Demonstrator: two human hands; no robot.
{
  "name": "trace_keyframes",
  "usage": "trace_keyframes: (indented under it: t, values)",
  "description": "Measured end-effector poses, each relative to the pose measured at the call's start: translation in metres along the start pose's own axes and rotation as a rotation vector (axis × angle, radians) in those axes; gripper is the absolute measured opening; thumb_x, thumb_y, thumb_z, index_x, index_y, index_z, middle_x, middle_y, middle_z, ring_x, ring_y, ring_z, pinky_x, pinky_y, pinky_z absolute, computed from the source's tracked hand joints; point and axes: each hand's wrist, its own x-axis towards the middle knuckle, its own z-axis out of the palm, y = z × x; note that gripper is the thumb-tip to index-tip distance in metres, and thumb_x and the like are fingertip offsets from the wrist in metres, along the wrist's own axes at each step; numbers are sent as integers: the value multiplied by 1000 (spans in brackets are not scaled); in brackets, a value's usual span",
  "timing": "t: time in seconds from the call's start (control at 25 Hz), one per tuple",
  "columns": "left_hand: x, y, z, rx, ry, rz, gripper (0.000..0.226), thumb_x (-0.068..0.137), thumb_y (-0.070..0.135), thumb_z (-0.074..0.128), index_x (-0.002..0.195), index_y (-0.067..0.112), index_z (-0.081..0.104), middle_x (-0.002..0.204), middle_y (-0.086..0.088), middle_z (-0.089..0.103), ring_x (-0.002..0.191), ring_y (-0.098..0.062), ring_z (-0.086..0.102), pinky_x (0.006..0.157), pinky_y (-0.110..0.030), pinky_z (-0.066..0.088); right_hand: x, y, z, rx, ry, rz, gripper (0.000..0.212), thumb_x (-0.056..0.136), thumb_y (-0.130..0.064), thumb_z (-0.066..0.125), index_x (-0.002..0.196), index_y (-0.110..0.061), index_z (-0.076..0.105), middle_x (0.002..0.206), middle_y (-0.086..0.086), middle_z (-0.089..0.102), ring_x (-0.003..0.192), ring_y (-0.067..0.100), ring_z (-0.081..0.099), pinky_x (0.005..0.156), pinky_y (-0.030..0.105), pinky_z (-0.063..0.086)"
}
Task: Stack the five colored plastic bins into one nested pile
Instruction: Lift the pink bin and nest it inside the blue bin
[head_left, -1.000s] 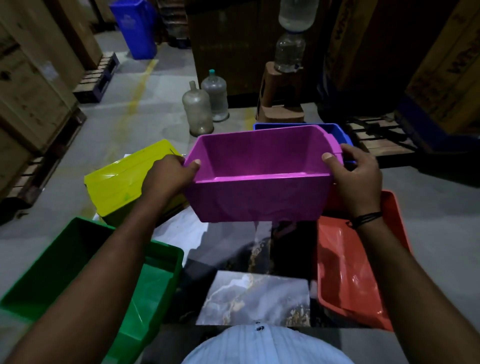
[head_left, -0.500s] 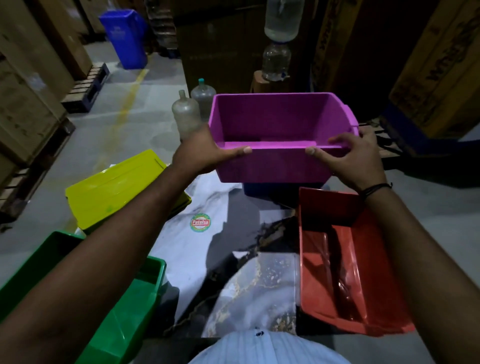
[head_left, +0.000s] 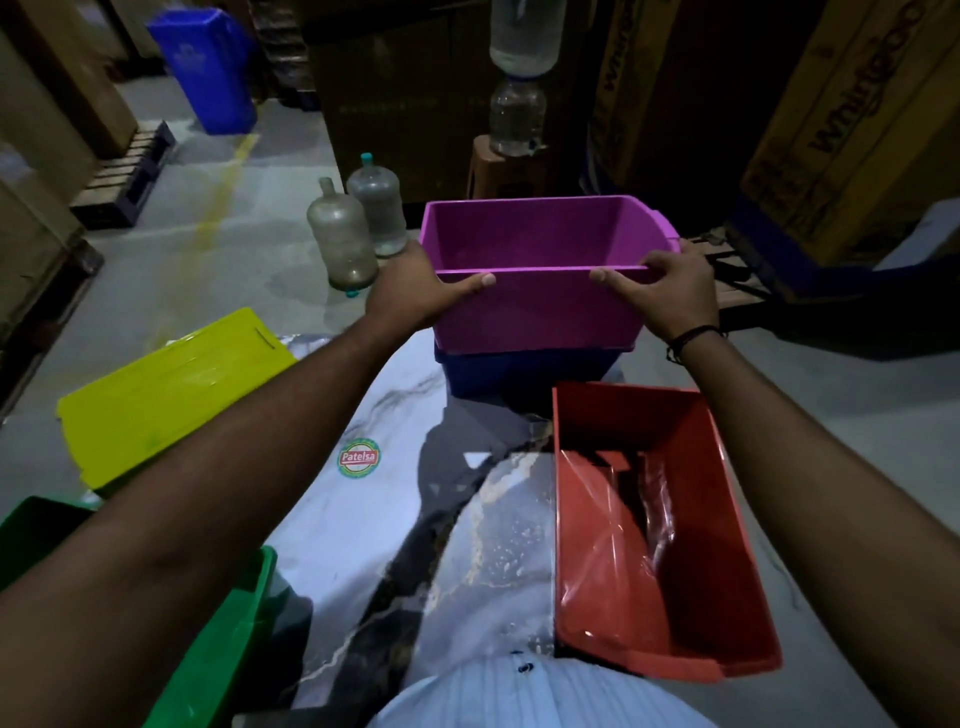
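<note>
A round "Patelsa" sticker (head_left: 359, 457) is read on the marbled sheet (head_left: 363, 540), and partial "Whirl…" lettering on the cardboard boxes (head_left: 852, 119) at far right. The purple bin (head_left: 540, 306), seated in the blue bin (head_left: 524, 371), is gripped at its near corners by the left hand (head_left: 415, 296) and right hand (head_left: 670, 296). Yellow bin (head_left: 171, 389) and green bin (head_left: 218, 649) are seen left, two water jugs (head_left: 345, 244) behind, the red bin (head_left: 654, 525) right, on grey concrete floor (head_left: 218, 218).

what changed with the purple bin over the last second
Both hands, left hand and right hand, carried the purple bin forward and lowered it into the blue bin; they still grip its rim. Yellow bin, green bin and red bin stayed put.
</note>
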Motion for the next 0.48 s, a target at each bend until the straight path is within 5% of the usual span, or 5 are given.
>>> trace_keyframes:
  t: [0.48]
  values:
    - [32, -36, 63, 26, -23, -110, 115, 53, 103, 51, 140, 28, 47, 130, 1, 68, 117, -25, 67, 93, -46, 58, 26, 37, 47, 65, -112, 40, 61, 64, -72, 76, 87, -16, 72, 135, 12, 50, 122, 28, 52, 92, 41, 56]
